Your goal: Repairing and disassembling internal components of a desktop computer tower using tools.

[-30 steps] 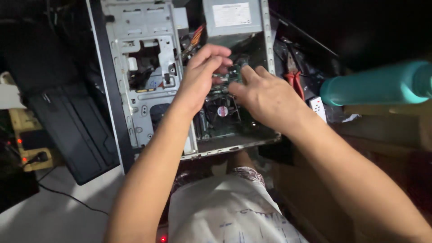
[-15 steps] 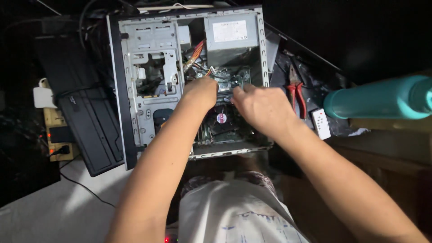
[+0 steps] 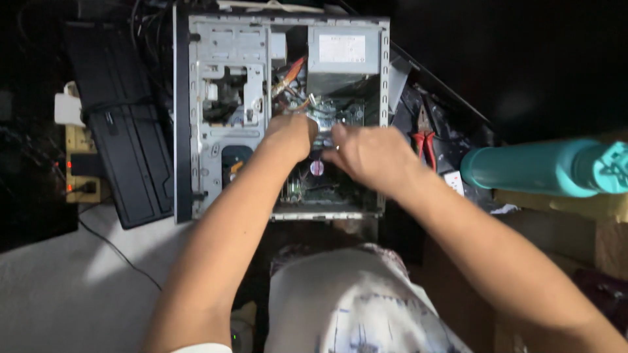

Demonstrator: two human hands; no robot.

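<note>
1. The open computer case (image 3: 216,131) is lying on its side in the middle of the view, with the grey metal frame showing and the side panel off. Inside it are sitting a grey power supply box (image 3: 343,52) at the top right, a drive cage (image 3: 226,85) at the left, orange cables (image 3: 288,75) and the green motherboard (image 3: 314,183) at the bottom.
2. The black side panel (image 3: 124,150) is lying just beside the case on the left.
3. A teal cylinder (image 3: 543,167) is lying well apart on the right.
4. The left hand (image 3: 288,134) is reaching into the case over the motherboard, fingers curled down; I cannot tell if it is gripping something.
5. The right hand (image 3: 369,153) is reaching in beside it, knuckles up, fingers bent inward, a ring showing; its grasp is hidden.
6. Red-handled pliers (image 3: 424,145) are lying just right of the case.
</note>
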